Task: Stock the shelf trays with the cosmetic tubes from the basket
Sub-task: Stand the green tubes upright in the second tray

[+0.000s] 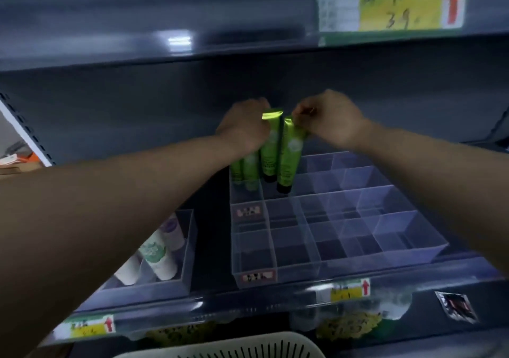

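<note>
Left hand (243, 126) pinching an upright green tube (271, 148); right hand (330, 118) pinching the neighbouring tube (289, 159); arms outstretched over far-left corner of clear tray (407, 250).

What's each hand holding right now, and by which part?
Left hand holds the left green tube by its crimped top end. Right hand pinches the right green tube by its crimped top too.

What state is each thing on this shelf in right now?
left hand: grips left tube by its crimp
right hand: pinches right tube by its crimp
left tube: upright, cap down
right tube: cap down, slightly tilted
stocked green tubes: standing in back-left compartment
divided tray: remaining compartments look empty
white tubes: leaning in side tray
</note>
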The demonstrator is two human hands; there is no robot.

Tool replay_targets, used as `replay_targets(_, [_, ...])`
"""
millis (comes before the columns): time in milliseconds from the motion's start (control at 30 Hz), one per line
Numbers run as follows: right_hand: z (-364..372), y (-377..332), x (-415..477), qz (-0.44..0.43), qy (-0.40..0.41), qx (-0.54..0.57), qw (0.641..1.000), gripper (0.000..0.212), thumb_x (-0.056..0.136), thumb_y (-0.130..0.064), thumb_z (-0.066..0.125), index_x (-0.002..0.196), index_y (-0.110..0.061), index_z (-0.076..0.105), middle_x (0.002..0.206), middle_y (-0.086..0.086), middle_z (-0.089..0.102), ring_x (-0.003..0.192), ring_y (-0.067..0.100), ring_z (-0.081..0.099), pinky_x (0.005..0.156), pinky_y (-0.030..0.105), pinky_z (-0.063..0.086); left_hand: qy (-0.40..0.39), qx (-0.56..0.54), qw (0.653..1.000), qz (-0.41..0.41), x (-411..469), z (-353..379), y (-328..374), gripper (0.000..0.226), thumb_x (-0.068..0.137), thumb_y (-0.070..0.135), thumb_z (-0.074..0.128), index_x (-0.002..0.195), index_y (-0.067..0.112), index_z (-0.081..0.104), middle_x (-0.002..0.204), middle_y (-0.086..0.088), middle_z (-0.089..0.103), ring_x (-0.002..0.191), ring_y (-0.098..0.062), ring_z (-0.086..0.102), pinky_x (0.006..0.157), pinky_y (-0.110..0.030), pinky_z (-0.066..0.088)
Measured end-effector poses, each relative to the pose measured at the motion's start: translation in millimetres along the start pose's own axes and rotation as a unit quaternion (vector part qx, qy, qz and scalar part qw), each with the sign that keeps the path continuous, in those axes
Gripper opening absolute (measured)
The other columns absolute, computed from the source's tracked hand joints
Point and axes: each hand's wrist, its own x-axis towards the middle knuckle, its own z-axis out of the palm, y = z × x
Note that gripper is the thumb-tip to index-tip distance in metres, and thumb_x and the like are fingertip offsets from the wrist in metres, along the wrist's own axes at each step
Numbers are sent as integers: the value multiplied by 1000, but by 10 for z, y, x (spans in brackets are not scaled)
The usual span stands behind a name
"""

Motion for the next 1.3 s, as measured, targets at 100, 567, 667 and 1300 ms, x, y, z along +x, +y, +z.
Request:
replay_targets(100, [63,78,183,-6,34,-18,999,20,91,-12,52,98,-9,71,97,11,70,93,21,64,76,18,41,11,-20,1000,-16,191,110,-95,29,90,11,47,118,11,55,119,-10,58,109,-24,54,75,-23,37])
replay_targets(567, [493,253,463,-7,91,11,996,21,89,-9,51,96,-11,70,102,9,67,95,25,61,86,34,48,-45,8,999,-25,380,609,-303,26,84,13,51,109,9,58,112,-10,60,104,-28,56,76,-29,43])
replay_targets(667, [531,265,480,-5,100,22,995,22,88,-9,51,98,-13,71,106,9,66,100,25,60,89,35,47,-58,43,997,-24,382,642,-319,25,85,16,52,109,11,57,114,-10,58,107,-30,55,82,-31,40])
replay_targets(1300, [881,391,321,19,51,26,998,22,88,-6,51,95,-10,72,102,13,65,96,29,60,85,37,47,-40,92,995,-4,333,697,-381,30,88,6,47,116,11,55,119,-14,59,110,-33,54,84,-32,41])
